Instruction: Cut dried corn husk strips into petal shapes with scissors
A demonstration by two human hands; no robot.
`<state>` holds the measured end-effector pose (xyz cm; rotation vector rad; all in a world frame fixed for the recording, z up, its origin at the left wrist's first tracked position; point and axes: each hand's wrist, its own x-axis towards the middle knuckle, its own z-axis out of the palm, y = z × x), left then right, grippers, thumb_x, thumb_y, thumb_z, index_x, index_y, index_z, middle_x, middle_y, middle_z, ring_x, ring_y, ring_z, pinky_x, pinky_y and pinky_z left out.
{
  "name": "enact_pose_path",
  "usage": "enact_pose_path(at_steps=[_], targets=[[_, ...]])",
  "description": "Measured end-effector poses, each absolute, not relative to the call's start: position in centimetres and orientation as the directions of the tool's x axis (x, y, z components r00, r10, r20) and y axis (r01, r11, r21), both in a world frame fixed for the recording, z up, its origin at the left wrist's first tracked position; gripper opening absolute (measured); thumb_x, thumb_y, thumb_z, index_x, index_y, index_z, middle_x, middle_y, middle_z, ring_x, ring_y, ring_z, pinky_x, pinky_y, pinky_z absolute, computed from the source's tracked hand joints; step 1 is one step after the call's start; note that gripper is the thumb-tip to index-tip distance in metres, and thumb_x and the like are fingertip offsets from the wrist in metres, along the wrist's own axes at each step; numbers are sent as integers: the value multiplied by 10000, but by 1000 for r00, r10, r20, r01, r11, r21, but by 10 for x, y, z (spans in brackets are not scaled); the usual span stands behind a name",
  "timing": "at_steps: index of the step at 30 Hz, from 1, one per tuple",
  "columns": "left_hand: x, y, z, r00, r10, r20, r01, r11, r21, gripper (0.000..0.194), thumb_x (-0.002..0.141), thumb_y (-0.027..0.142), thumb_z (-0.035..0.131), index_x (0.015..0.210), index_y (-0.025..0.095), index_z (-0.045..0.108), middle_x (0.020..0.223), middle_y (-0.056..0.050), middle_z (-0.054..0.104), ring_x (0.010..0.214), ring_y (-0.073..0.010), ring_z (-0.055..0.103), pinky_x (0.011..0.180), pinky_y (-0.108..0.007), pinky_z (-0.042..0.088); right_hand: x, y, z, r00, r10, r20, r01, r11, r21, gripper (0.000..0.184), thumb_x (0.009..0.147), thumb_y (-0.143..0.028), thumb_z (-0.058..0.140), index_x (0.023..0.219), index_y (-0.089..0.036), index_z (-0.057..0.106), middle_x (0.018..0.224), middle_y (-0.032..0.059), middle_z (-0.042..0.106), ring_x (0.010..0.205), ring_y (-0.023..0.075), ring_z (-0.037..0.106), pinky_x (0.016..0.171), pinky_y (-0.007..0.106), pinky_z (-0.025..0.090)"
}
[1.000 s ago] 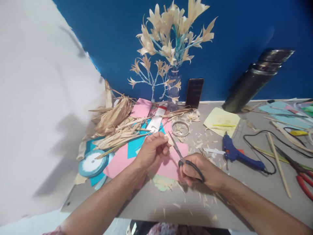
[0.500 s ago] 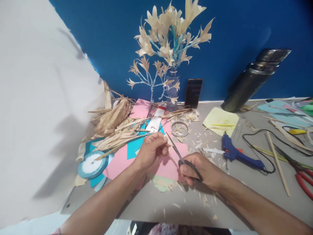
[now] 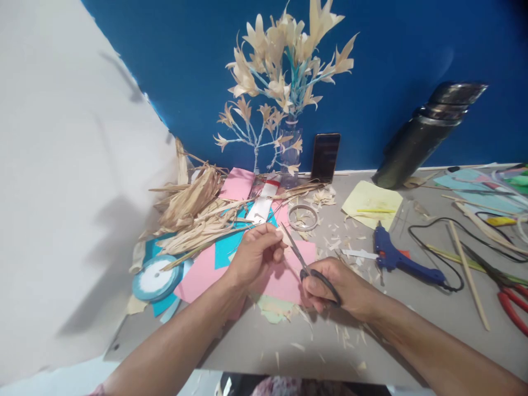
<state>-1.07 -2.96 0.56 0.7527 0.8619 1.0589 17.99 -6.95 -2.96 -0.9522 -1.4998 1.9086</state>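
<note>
Black-handled scissors point(image 3: 305, 268) are in my right hand point(image 3: 330, 283), the fingers through and around the loops. Their blades point up and left, nearly closed, with the tips close to my left fingertips. My left hand point(image 3: 262, 247) is closed in a pinch on a small pale piece of dried husk point(image 3: 281, 234), mostly hidden by the fingers. Beneath both hands lie pink paper sheets point(image 3: 284, 280) and a pale green paper piece point(image 3: 274, 311). Thin pale clippings point(image 3: 344, 330) are scattered around my right hand.
Dried husks point(image 3: 193, 203) and a blue ribbon spool point(image 3: 157, 278) lie left. Husk flowers point(image 3: 284, 77), a phone point(image 3: 325, 157) and a leaning black flask point(image 3: 424, 137) stand at the wall. A tape roll point(image 3: 303, 217), blue glue gun point(image 3: 404, 264) and red-handled cutters point(image 3: 513, 302) lie right.
The view shifts slightly. Both hands stay almost in place, and the scissor blades remain beside the husk piece in my left fingers.
</note>
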Motion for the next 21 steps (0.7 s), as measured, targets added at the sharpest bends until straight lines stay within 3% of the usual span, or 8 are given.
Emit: enact_pose_path(at_steps=[21], targets=[[-10, -30, 8, 221, 950, -219, -382, 291, 877, 246, 668, 230, 758, 654, 152, 525, 583, 20, 593, 428, -53, 452, 466, -198, 322, 182, -69, -33, -623, 756, -199, 33, -228, -973, 580, 816, -675, 607, 613, -131, 613, 545, 39, 588, 470, 102, 485, 454, 226, 311]])
